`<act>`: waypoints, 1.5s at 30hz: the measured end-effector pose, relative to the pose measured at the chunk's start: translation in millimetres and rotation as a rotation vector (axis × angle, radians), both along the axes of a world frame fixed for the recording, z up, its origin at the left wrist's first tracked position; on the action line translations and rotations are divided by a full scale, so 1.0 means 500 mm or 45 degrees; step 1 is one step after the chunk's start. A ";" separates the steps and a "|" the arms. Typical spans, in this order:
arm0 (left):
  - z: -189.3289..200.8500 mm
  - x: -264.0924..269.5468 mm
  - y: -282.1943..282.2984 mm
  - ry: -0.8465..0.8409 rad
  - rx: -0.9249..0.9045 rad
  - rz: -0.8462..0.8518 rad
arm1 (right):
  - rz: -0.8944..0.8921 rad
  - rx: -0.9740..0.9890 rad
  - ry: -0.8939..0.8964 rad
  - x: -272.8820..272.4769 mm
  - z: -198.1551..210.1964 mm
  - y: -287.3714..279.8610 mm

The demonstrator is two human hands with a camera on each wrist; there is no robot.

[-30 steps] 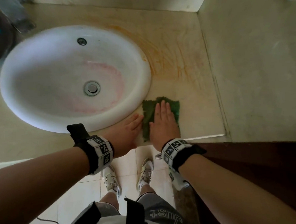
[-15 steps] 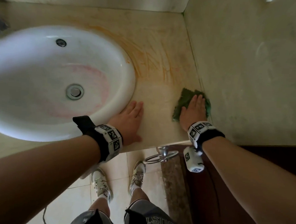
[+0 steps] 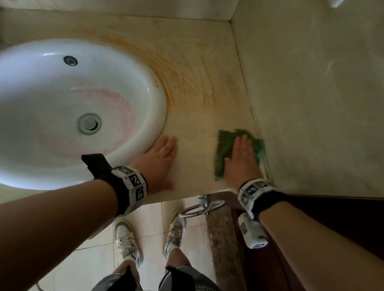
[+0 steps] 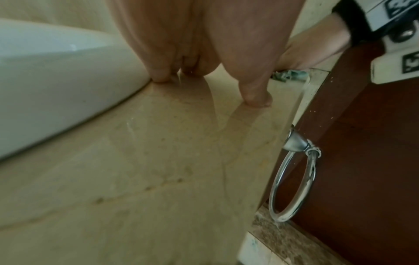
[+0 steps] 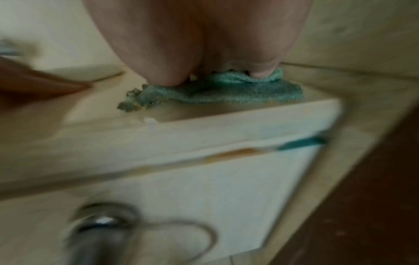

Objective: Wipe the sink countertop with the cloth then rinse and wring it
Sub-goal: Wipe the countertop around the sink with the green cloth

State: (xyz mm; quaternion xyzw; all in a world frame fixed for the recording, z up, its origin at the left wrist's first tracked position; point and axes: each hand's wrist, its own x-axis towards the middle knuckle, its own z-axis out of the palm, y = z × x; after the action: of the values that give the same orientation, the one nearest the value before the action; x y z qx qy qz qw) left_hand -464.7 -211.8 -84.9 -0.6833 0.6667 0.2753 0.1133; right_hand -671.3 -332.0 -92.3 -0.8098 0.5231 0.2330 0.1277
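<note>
A green cloth lies flat on the beige countertop near its front right corner, against the side wall. My right hand presses on it with straight fingers. My left hand rests flat on the countertop beside the rim of the white sink, fingers straight, holding nothing. Orange smear marks streak the counter behind the cloth. The sink bowl shows a pink stain around the drain.
The tiled side wall stands directly right of the cloth. A chrome towel ring hangs below the counter's front edge, next to a dark wooden panel. My feet stand on the tiled floor.
My right hand has slid the cloth from beside the sink rim rightward to the side wall. The left hand has stayed flat by the sink rim.
</note>
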 end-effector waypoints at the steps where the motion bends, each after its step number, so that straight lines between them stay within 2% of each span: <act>1: -0.001 0.000 0.001 0.006 -0.003 0.005 | -0.066 -0.013 0.021 -0.014 0.002 -0.018; 3: -0.004 0.001 0.003 0.007 -0.012 0.006 | -0.125 -0.055 0.023 -0.002 -0.002 -0.045; 6: -0.008 0.002 0.003 0.000 -0.010 0.005 | -0.168 -0.066 -0.081 0.080 -0.010 -0.078; 10: -0.007 0.002 0.002 -0.007 -0.002 -0.007 | 0.176 -0.048 -0.068 0.155 -0.010 -0.027; 12: -0.007 0.001 0.002 -0.029 -0.010 -0.021 | 0.353 -0.013 -0.057 0.149 0.002 0.049; 14: -0.004 0.001 0.002 -0.043 -0.009 -0.039 | 0.432 0.051 -0.089 0.112 0.014 0.116; 16: -0.001 0.005 0.004 -0.037 -0.006 -0.046 | 0.410 0.097 -0.087 0.067 0.020 0.135; 19: -0.002 0.007 0.005 0.001 0.001 -0.041 | 0.223 0.011 -0.003 0.022 0.016 0.077; 21: -0.004 0.007 0.006 0.007 -0.002 -0.027 | 0.117 -0.057 0.055 0.027 0.007 0.024; 24: -0.001 0.005 0.004 -0.009 -0.019 -0.040 | 0.041 -0.061 -0.006 0.082 -0.003 -0.013; 28: 0.005 0.001 0.002 -0.042 -0.018 -0.046 | 0.241 -0.088 -0.063 0.162 -0.005 0.038; 32: 0.003 -0.003 -0.002 -0.094 -0.030 -0.072 | 0.439 -0.017 -0.101 0.127 -0.001 0.114; 35: 0.005 0.004 -0.001 -0.043 -0.005 -0.048 | 0.347 -0.014 -0.059 0.059 -0.004 0.085; 38: 0.002 0.004 0.002 -0.023 -0.014 -0.029 | 0.111 -0.090 0.000 0.032 -0.005 0.006; 41: -0.001 0.002 0.000 -0.027 -0.043 -0.021 | -0.106 -0.118 -0.061 0.056 -0.012 -0.080; 45: -0.013 0.005 0.001 -0.044 -0.047 -0.023 | -0.164 -0.118 -0.122 0.126 -0.019 -0.149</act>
State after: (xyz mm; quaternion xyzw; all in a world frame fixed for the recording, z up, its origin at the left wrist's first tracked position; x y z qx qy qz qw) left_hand -462.3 -211.1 -91.3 -0.6839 0.6757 0.2502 0.1146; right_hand -608.4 -406.5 -101.8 -0.7898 0.5775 0.1609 0.1295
